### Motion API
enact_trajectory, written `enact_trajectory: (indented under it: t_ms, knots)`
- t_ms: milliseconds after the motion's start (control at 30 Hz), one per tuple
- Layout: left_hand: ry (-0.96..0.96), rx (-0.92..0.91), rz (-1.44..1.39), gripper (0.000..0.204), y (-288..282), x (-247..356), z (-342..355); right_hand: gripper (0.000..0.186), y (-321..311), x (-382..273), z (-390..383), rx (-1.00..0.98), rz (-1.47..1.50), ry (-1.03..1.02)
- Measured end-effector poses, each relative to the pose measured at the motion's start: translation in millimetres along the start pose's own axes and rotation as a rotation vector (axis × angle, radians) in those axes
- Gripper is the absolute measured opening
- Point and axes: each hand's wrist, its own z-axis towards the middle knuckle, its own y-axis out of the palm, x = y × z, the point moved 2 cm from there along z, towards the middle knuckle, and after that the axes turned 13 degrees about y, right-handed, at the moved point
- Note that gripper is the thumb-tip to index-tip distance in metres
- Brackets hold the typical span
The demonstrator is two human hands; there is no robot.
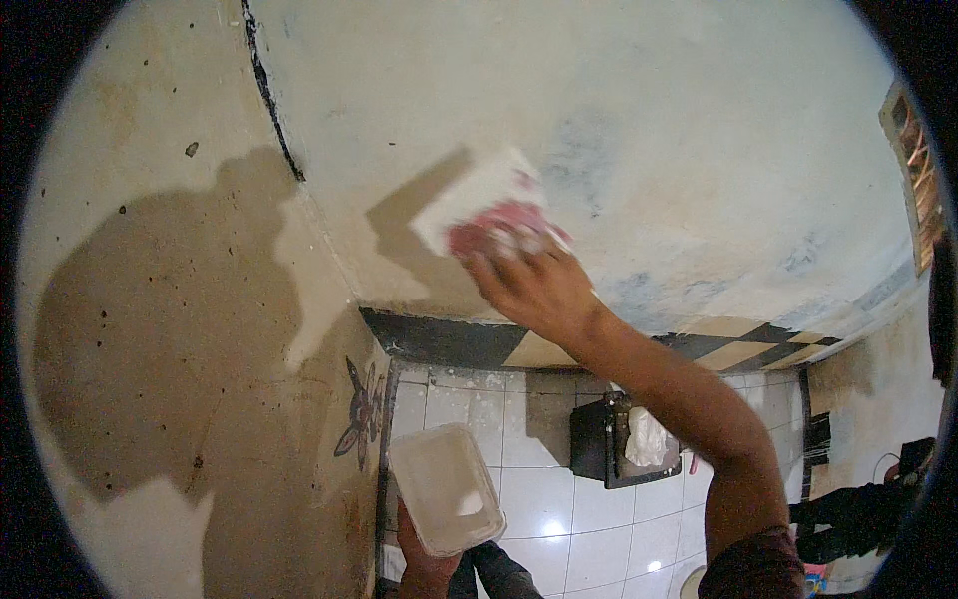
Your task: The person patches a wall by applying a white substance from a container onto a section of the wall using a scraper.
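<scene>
My right hand (534, 285) is raised against a pale, stained wall (649, 120) and grips a flat rectangular trowel (479, 205) by its reddish handle; the white-coated blade lies flat on the wall, tilted up to the right. Low down, my left hand (424, 559) holds from beneath a flat square board (446, 489) smeared with white plaster. The left fingers are mostly hidden under the board.
A wall corner (329, 250) runs down left of the trowel, with a flower motif (361, 409) on the left wall. Below are white floor tiles (559, 499), a black-and-tan checkered band (559, 349) and a black tray (609, 444) holding white material.
</scene>
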Motion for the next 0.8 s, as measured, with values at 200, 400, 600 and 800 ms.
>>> enact_trajectory:
  t_ms: [200, 400, 600, 800]
  knots:
    - [0.004, -0.073, -0.036, 0.055, -12.3, -18.9, 4.0, 0.026, 72.9, -31.7, 98.7, -0.264, 0.17, -0.126]
    - [0.03, -0.035, -0.023, 0.057, 40.1, -14.0, -4.9, 0.036, 48.6, 102.9, -1.1, -0.774, 0.223, 0.15]
    - [-0.034, -0.069, -0.038, 0.056, 16.1, -14.5, 1.3, 0.036, -122.0, 236.0, -162.7, -0.429, -0.616, -0.197]
    - [0.104, -0.054, -0.022, 0.057, 37.1, 2.7, -1.0, 0.045, -41.7, 109.5, -63.4, -0.273, -0.155, -0.139]
